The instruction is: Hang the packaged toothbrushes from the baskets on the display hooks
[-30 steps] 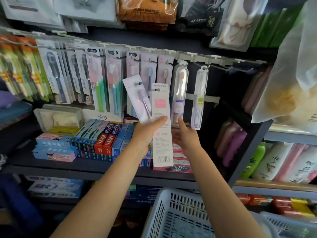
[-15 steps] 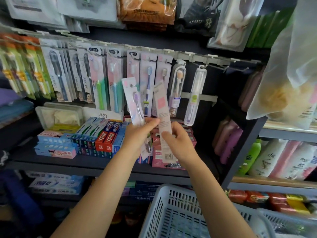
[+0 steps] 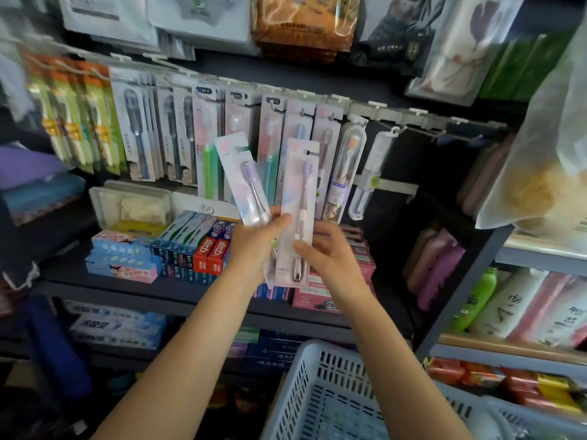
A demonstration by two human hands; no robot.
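While both arms reach toward the display hooks, the left hand grips 1 packaged toothbrush tilted left, and the right hand pinches a 2nd pack upright just beside it. A white basket sits below the fingers.

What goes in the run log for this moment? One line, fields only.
left hand: holds tilted toothbrush pack | right hand: holds upright toothbrush pack | hooks: neither pack hung | basket: below

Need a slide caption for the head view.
Both hands hold two toothbrush packs below the hooks.
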